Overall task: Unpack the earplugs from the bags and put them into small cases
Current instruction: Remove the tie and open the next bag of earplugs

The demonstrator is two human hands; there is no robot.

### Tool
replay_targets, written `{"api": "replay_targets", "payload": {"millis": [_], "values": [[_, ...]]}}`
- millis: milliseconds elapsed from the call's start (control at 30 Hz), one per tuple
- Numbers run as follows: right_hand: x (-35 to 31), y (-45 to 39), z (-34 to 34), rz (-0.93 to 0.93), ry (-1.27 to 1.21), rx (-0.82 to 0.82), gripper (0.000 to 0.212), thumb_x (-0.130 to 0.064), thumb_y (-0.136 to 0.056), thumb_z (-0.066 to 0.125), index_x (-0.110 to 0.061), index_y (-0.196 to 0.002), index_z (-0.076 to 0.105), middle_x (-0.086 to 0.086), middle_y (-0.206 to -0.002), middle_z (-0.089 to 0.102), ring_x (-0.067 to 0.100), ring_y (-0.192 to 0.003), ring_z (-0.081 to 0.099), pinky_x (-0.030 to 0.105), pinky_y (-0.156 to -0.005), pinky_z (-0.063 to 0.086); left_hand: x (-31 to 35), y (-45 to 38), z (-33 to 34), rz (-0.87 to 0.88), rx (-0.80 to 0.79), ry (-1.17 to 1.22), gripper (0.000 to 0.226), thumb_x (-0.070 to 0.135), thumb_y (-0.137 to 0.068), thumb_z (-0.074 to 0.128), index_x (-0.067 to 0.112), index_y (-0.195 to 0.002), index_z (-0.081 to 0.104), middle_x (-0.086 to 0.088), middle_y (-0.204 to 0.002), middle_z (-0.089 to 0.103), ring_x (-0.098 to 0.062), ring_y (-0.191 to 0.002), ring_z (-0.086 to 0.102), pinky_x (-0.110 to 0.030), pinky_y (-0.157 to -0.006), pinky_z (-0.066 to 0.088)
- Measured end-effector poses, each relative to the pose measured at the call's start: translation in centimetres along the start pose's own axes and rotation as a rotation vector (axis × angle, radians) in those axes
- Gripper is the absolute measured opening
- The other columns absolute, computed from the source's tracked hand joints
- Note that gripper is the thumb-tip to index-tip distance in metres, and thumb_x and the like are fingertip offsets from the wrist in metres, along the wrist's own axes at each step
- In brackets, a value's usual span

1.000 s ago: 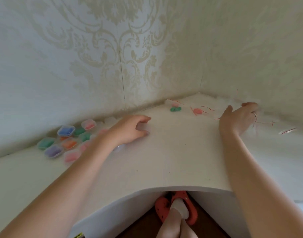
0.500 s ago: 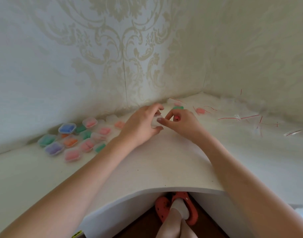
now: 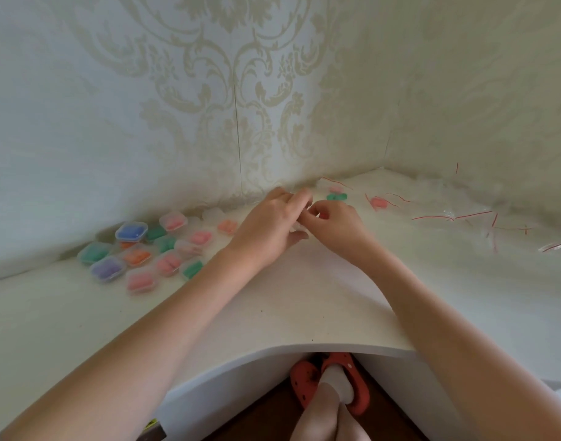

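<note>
Together our hands meet at the middle of the white corner desk (image 3: 304, 297), close to the back wall. Our left hand (image 3: 269, 224) and right hand (image 3: 334, 224) both curl their fingers around one small clear plastic case (image 3: 299, 226), pinching it between them; most of it is hidden by our fingers, so we cannot tell whether its lid is up.

At nine o'clock from the hands lies a cluster of filled clear cases (image 3: 139, 249), touching one another, with blue, green, orange, purple and pink earplugs inside. Just behind our fingers, at about one o'clock, sit a pair of loose green earplugs (image 3: 336, 196), and further toward two o'clock a pink pair (image 3: 377, 202). At three o'clock, well apart from the hands, spreads a heap of clear zip bags with red seal strips (image 3: 463, 218), reaching the right wall.

Open room for moving lies at six o'clock: bare desktop runs from our wrists to the curved front edge (image 3: 320, 346). The back edge meets the patterned cream wallpaper (image 3: 241, 90) right beyond our knuckles. Below the front edge we see red perforated clogs (image 3: 358, 386) on a dark floor.

No writing or brand is legible anywhere.
</note>
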State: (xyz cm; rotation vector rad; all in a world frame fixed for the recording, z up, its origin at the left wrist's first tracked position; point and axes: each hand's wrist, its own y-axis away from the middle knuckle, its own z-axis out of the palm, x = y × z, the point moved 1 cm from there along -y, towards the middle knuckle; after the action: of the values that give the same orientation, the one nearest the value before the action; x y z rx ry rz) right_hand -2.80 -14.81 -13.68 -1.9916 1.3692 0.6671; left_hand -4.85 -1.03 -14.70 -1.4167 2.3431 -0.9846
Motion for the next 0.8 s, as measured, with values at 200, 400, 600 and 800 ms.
{"api": "replay_targets", "payload": {"millis": [200,400,600,800], "values": [[-0.2,-0.1,-1.3,0.048,-0.351,-0.221,0.04,-0.037,-0.093,0.053,-0.024,-0.056,0.061,-0.007,-0.058,0.04,0.011,-0.054,0.035,0.026,-0.055,0.032,-0.1,-0.3,-1.5,-0.233,-0.009,0.458,0.039,0.017,-0.058,0.089,0.016,-0.084,0.06,0.014,-0.077,0.058,-0.012,-0.07,0.057,-0.023,-0.065,0.053],[0.4,-0.1,-1.2,0.023,-0.458,-0.362,0.041,-0.024,-0.097,0.044,-0.023,-0.058,0.057,-0.002,-0.061,0.033,0.013,-0.054,0.026,0.025,-0.051,0.026,0.1,-0.4,-1.8,-0.309,-0.071,0.518,0.045,0.019,-0.053,0.092,0.031,-0.074,0.054,0.004,-0.08,0.064,-0.015,-0.067,0.059,-0.034,-0.069,0.055],[0.9,-0.3,-1.1,0.045,-0.549,-0.37,0.045,-0.018,-0.098,0.038,-0.021,-0.054,0.05,-0.002,-0.06,0.03,0.013,-0.055,0.022,0.027,-0.052,0.021,0.1,-0.5,-1.9,-0.4,-0.12,0.646,0.039,0.015,-0.058,0.09,0.033,-0.08,0.064,0.01,-0.084,0.065,-0.011,-0.068,0.057,-0.026,-0.068,0.049],[1.6,-0.8,-1.6,0.028,-0.621,-0.324,0.035,-0.013,-0.095,0.039,-0.009,-0.095,0.073,-0.004,-0.061,0.029,0.011,-0.053,0.023,0.025,-0.05,0.02,-1.9,-0.4,-3.6,-0.498,-0.039,0.919,0.033,0.014,-0.062,0.084,0.016,-0.086,0.061,-0.001,-0.094,0.069,-0.015,-0.082,0.069,-0.029,-0.076,0.058]]}}
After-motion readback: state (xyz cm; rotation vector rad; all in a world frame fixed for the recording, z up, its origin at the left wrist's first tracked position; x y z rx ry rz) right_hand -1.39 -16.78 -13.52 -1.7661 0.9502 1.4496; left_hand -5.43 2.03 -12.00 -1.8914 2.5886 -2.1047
